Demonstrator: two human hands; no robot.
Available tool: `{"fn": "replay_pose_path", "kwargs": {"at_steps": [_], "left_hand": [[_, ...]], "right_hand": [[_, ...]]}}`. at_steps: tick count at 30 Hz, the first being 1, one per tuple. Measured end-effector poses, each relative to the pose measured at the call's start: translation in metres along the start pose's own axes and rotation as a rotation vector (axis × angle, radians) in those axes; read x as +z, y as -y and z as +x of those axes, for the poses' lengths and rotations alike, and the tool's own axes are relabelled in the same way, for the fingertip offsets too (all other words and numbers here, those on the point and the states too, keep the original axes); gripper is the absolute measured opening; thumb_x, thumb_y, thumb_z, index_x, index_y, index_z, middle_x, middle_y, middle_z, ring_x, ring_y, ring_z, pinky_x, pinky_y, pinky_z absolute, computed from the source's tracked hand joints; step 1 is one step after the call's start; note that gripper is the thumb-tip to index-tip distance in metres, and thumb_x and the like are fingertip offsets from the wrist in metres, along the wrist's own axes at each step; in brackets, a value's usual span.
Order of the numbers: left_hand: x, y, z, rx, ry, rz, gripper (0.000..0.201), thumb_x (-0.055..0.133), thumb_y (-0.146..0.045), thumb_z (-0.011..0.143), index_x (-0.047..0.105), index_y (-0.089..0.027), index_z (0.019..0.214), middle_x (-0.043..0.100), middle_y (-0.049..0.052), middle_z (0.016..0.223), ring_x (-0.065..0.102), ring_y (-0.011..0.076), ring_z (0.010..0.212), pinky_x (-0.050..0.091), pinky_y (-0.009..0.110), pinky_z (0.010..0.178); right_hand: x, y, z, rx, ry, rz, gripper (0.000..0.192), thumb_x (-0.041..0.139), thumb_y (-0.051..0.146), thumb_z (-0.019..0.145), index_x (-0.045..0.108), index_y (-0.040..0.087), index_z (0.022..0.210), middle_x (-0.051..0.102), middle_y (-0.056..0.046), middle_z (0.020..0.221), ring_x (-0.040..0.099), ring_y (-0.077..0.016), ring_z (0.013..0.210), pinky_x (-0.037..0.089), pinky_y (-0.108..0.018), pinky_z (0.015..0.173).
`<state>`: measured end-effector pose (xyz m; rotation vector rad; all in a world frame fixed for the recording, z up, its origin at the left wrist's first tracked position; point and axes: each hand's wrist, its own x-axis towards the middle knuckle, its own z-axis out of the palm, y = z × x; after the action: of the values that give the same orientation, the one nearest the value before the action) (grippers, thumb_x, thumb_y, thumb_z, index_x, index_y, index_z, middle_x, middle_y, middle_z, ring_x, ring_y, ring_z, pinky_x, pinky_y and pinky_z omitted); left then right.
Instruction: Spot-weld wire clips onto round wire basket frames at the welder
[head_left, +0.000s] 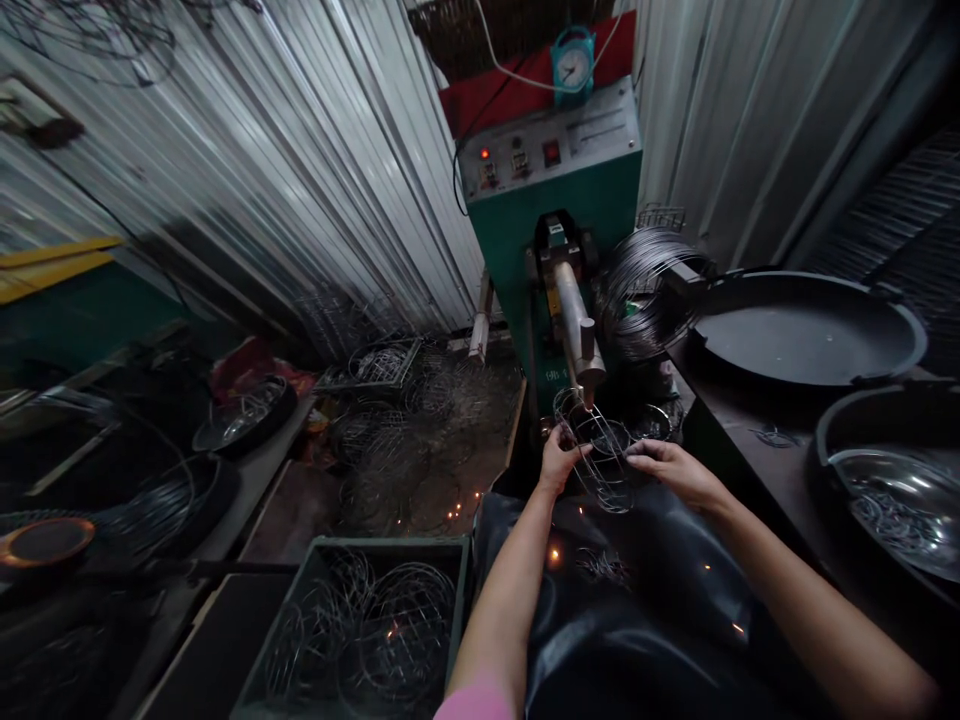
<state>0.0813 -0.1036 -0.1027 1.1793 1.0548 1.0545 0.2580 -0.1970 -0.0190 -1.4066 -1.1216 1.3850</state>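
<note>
A small round wire basket [609,482] is tilted under the electrode tip of a green spot welder [581,340], with a bright spark at the contact. My left hand [559,462] grips its left side between thumb and fingers. At the right rim, my right hand [669,466] is pinched closed on the wire. Below the basket, a black apron [637,620] covers my lap, and a small heap of short wire pieces [604,566] lies on it. Orange sparks fly over the apron and to the left.
A green crate [319,580] of wire baskets stands at lower left. To the right are a wire coil [649,290], a wide black pan [810,345] and another pan [832,430] holding a metal bowl of wire pieces. A turquoise clock [574,65] sits above the welder's panel.
</note>
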Motion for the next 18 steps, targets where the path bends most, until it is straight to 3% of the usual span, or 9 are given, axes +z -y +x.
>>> {"fn": "replay_pose_path", "kwargs": {"at_steps": [3,9,13,18], "left_hand": [[0.000,-0.001,0.002,-0.013,-0.003,-0.078,0.059,0.079,-0.030,0.056,0.058,-0.017,0.109,0.064,0.005,0.098,0.060,0.0166,0.090,0.047,0.029,0.081],[-0.002,-0.007,0.007,-0.195,-0.028,-0.126,0.063,0.077,-0.034,0.057,0.054,-0.018,0.114,0.063,0.006,0.098,0.060,0.0164,0.080,0.044,0.022,0.057],[-0.001,-0.012,0.008,-0.236,-0.015,-0.108,0.056,0.075,-0.033,0.058,0.057,-0.019,0.109,0.063,0.007,0.102,0.060,0.0185,0.086,0.044,0.021,0.058],[0.000,-0.014,0.006,-0.235,0.043,-0.129,0.054,0.074,-0.038,0.057,0.058,-0.019,0.105,0.063,0.007,0.097,0.060,0.0177,0.079,0.046,0.025,0.056]], "right_hand": [[0.003,0.005,0.011,-0.030,-0.008,-0.009,0.035,0.070,0.049,0.062,0.065,0.018,0.077,0.064,-0.002,0.072,0.057,-0.0167,0.066,0.046,-0.029,0.063],[0.010,0.016,0.031,-0.082,-0.079,-0.056,0.033,0.067,0.048,0.063,0.064,0.019,0.077,0.063,-0.002,0.071,0.056,-0.0163,0.066,0.045,-0.027,0.061],[0.012,0.023,0.040,-0.112,-0.087,-0.063,0.030,0.066,0.047,0.063,0.065,0.019,0.074,0.064,-0.002,0.072,0.057,-0.0172,0.069,0.046,-0.027,0.063],[0.011,0.023,0.033,-0.093,-0.085,-0.041,0.032,0.067,0.048,0.061,0.065,0.019,0.074,0.063,-0.001,0.070,0.056,-0.0163,0.067,0.044,-0.027,0.062]]}}
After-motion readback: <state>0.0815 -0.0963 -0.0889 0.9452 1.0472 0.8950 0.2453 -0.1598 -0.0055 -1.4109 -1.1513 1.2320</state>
